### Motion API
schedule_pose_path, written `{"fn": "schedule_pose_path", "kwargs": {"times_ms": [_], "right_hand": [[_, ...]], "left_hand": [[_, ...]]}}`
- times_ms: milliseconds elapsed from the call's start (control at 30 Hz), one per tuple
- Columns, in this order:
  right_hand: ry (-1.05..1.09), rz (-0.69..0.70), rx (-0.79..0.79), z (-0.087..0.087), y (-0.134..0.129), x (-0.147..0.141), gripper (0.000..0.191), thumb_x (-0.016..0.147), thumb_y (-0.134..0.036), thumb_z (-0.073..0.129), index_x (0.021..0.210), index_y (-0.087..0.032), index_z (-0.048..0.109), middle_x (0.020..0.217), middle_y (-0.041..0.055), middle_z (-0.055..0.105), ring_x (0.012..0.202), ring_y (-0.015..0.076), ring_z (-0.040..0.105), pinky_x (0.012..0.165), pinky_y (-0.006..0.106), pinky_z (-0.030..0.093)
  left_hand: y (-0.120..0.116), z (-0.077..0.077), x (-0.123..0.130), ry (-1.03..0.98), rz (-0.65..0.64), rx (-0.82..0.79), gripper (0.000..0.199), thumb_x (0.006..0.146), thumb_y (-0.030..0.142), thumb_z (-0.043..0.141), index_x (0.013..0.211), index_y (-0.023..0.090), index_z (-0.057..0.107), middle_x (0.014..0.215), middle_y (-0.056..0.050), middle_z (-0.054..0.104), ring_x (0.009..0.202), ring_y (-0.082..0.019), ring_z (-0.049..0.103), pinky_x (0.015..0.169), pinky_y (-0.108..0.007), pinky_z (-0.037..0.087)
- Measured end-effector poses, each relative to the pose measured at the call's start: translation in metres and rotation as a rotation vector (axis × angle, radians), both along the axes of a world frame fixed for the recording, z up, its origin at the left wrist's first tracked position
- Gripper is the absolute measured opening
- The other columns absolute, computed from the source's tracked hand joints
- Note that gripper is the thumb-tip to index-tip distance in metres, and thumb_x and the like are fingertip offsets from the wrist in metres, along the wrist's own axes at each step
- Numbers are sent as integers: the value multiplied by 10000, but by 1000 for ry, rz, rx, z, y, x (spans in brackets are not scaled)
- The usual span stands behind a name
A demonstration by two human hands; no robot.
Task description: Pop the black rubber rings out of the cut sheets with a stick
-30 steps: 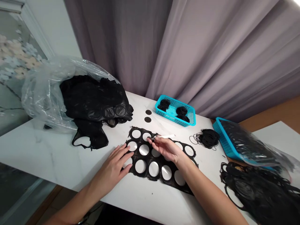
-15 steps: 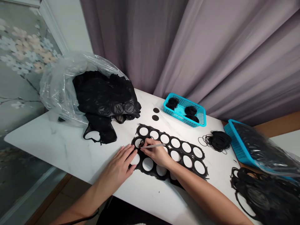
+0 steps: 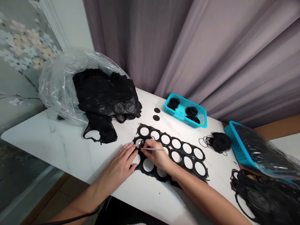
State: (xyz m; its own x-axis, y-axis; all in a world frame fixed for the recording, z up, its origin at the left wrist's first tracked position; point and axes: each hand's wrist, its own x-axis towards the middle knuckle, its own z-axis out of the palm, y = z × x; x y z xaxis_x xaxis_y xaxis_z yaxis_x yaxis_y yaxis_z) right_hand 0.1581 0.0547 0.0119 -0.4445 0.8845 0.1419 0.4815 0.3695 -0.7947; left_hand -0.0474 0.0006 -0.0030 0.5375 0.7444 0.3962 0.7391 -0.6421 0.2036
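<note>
A black sheet with rows of round holes (image 3: 170, 140) lies flat on the white table (image 3: 70, 147), which shows through the holes. My left hand (image 3: 123, 161) rests with fingers spread at the sheet's left edge. My right hand (image 3: 156, 153) is closed in a pinch on a thin light-coloured tool (image 3: 153, 149) over the left end of the sheet. Small dark strands (image 3: 141, 143) lie at its fingertips, over a hole in the middle row; whether the fingers also grip them is too small to tell.
A clear plastic bag (image 3: 56, 84) with black material (image 3: 105, 93) lies back left. Two dark discs (image 3: 156, 117) are near a blue basket (image 3: 186, 110) of black bundles. Black cord (image 3: 219, 142), another blue basket (image 3: 239, 150) and black cut sheets (image 3: 262, 197) lie to the right.
The thin tool in my right hand has tilted, its right end now lower and closer to level. My left hand has barely moved. The whole view has shifted slightly.
</note>
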Motion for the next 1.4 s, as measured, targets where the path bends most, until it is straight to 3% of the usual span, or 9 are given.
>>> {"fn": "schedule_pose_path", "kwargs": {"times_ms": [167,400,600,767,967,1067,1133,1200,1400], "right_hand": [[-81,136,163,-1,-3,-2,238,946,-151,476,719,-216,443,768,24,546,788,183,483,701,285,394],[72,2,-153,9,3,4,191,849,-196,642,712,-206,509,680,-28,560,641,133,498,615,249,373],[87,1,-148,6,6,4,166,841,-180,642,716,-203,536,704,-25,590,657,132,520,629,249,382],[-4,13,-27,4,-1,0,177,840,-128,625,729,-210,514,732,-9,581,710,154,524,648,262,400],[-269,202,349,12,5,0,213,928,-114,399,745,-220,427,813,58,550,771,207,450,731,336,405],[-269,-133,404,19,38,27,160,883,-134,399,753,-226,415,798,65,535,775,227,444,708,353,385],[-192,-448,329,23,60,51,184,871,-167,415,703,-235,382,703,32,497,723,217,445,687,351,376],[-1,-586,144,26,71,72,222,843,-251,527,673,-235,385,650,-2,490,684,194,472,666,335,390],[728,-397,-602,30,43,83,433,644,-373,824,646,-210,423,820,34,653,828,181,616,630,274,484]], "left_hand": [[0,-1,1,16,-8,21,365,976,202,451,1321,116,532,1354,-154,588,1314,-285,511,1092,-479,439],[-1,1,1,17,-14,17,372,973,207,468,1327,110,530,1341,-152,595,1310,-282,514,1094,-483,434],[-1,0,2,24,-14,19,390,969,208,467,1342,107,522,1353,-152,590,1329,-281,492,1112,-488,412],[0,-4,2,-6,-7,8,396,957,193,475,1342,118,530,1362,-142,587,1349,-275,471,1131,-474,390],[1,-4,1,38,-22,39,364,959,199,467,1295,97,562,1315,-150,619,1302,-284,520,1118,-486,404],[0,-1,0,44,-12,36,384,962,200,465,1327,115,545,1347,-134,602,1301,-270,524,1117,-476,409],[-1,1,-2,34,-6,22,401,964,209,467,1353,133,528,1375,-124,583,1309,-262,518,1116,-465,414],[0,1,-4,14,-8,10,407,965,225,476,1363,150,521,1384,-118,578,1309,-260,519,1109,-463,421],[9,8,-6,-85,-19,-72,351,968,280,501,1301,194,573,1305,-92,617,1252,-274,554,1103,-506,413]]}}
